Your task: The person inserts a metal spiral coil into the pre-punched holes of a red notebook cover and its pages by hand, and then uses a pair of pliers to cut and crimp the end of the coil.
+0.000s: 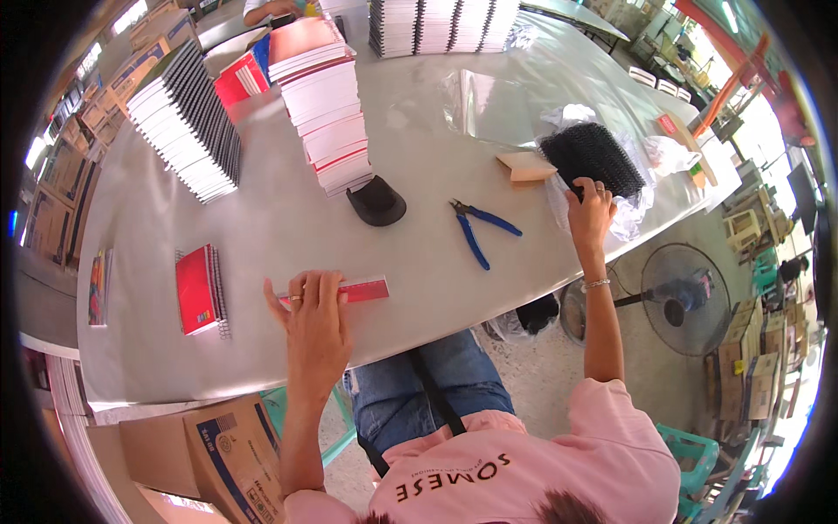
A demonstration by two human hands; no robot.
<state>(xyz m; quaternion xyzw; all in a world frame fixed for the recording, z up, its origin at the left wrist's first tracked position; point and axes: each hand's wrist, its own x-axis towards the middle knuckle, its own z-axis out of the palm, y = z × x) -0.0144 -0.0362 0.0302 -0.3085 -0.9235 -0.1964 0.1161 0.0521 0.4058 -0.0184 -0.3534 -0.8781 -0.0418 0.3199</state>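
Note:
My left hand [316,306] is closed over a narrow red booklet [367,290] near the front edge of the table; a row of small holes seems to run along it. To the right, my right hand [594,208] reaches to a pile of black spiral binding coils [594,157] lying on clear plastic, its fingers curled onto the pile's near side. Whether a single coil is pinched there is hard to see. Between the hands lie blue-handled cutting pliers [476,229]. Behind them sits a black curved holder [377,203].
A tall stack of white and red booklets [327,122] rises beyond the holder. Black-coiled notebooks [188,131] stand stacked at the left, more [445,26] at the back. A red spiral notebook [199,290] lies left. A standing fan [676,301] is beside the table's right edge.

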